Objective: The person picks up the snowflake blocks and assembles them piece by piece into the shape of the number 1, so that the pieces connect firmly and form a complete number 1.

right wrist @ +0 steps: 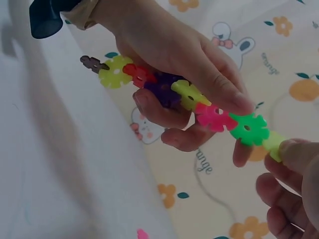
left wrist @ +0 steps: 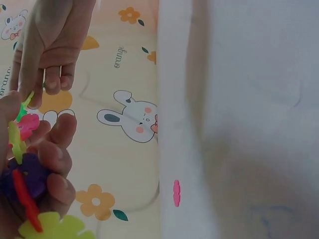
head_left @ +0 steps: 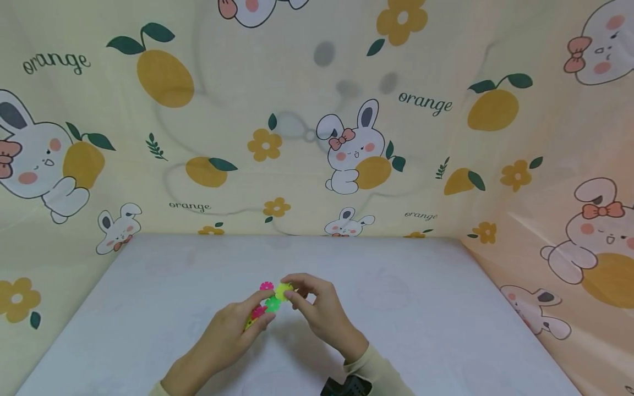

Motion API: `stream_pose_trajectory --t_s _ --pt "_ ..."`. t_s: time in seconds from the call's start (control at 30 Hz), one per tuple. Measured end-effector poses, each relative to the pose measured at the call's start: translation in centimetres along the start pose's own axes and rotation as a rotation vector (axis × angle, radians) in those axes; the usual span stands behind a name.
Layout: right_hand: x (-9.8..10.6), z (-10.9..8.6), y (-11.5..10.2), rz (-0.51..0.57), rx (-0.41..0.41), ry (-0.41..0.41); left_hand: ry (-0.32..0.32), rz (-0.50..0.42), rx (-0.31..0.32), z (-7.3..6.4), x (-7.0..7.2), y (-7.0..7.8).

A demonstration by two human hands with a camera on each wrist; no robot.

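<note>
My left hand [head_left: 225, 333] grips a chain of interlocking plastic snowflake discs between thumb and fingers. In the right wrist view the chain runs from a dark disc [right wrist: 93, 64] through yellow, a red disc [right wrist: 139, 74], a purple disc [right wrist: 162, 88], yellow and pink to a green disc [right wrist: 249, 128]. At the green end, my right hand [head_left: 327, 313] pinches a yellow disc [head_left: 283, 291], which meets the green one edge to edge. The left wrist view shows the purple disc [left wrist: 31, 174] against the curled left fingers.
A loose pink disc [head_left: 266, 286] lies on the white tabletop [head_left: 421, 330], just beyond the hands. Behind and at the sides hangs a cream cloth [head_left: 297, 181] printed with rabbits and oranges. A black device [head_left: 346, 386] sits at the right wrist.
</note>
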State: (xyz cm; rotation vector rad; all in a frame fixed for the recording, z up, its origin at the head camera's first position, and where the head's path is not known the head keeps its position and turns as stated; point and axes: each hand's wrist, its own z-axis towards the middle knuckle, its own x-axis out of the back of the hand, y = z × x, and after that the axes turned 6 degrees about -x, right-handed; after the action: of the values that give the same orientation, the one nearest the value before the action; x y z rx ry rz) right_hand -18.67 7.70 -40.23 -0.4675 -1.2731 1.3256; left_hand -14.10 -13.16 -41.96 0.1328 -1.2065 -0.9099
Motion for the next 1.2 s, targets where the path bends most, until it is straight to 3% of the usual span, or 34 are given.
stream_pose_trajectory --t_s 0.3,0.77,1.2 --pt "0.2 -0.1 -0.2 -0.024 -0.031 -0.065 0.006 -0.031 -0.016 0.0 0.3 -0.5" --pt "-0.5 -0.2 -0.2 0.044 -0.032 -0.06 -0.044 -0.112 0.0 0.1 0.4 -0.1" --pt "-0.9 -0.1 -0.1 0.133 -0.035 -0.067 -0.037 -0.153 -0.024 0.2 0.1 -0.3"
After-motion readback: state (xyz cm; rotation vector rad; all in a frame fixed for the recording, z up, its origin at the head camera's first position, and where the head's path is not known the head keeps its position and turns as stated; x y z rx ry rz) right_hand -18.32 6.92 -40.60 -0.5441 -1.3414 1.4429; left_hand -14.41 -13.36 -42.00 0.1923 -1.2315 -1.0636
